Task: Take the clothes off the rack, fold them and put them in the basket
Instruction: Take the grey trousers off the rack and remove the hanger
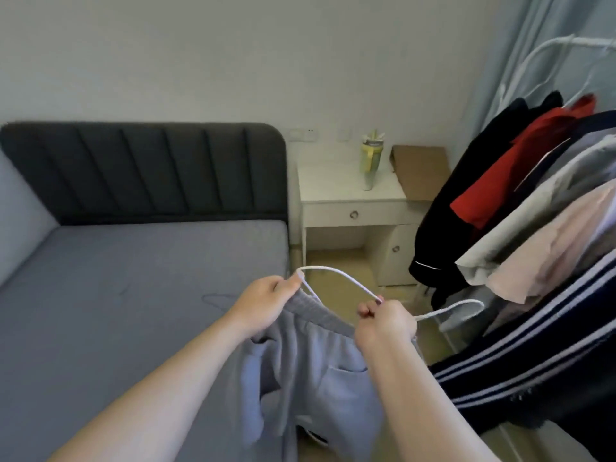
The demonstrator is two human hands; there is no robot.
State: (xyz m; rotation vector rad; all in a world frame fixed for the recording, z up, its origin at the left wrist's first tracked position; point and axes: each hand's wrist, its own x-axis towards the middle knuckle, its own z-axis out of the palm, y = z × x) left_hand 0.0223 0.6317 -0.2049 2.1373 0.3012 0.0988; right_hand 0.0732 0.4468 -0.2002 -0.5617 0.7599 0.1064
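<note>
Your left hand (263,303) grips the ribbed waistband of the pants (300,368), thumb at one end of the white hanger (336,277). Your right hand (383,323) is curled round the hanger's other side, near its hook. The pants are pale grey-blue and soft, with a pocket showing. They droop from the hanger straight in front of you, by the edge of the bed (133,278). To your right the rack (593,42) carries black, red, grey, pink and striped clothes (550,235).

Bare forearms extended; left hand (263,303), right hand (383,323) both pinching hanger (336,278), fingers curled.
</note>
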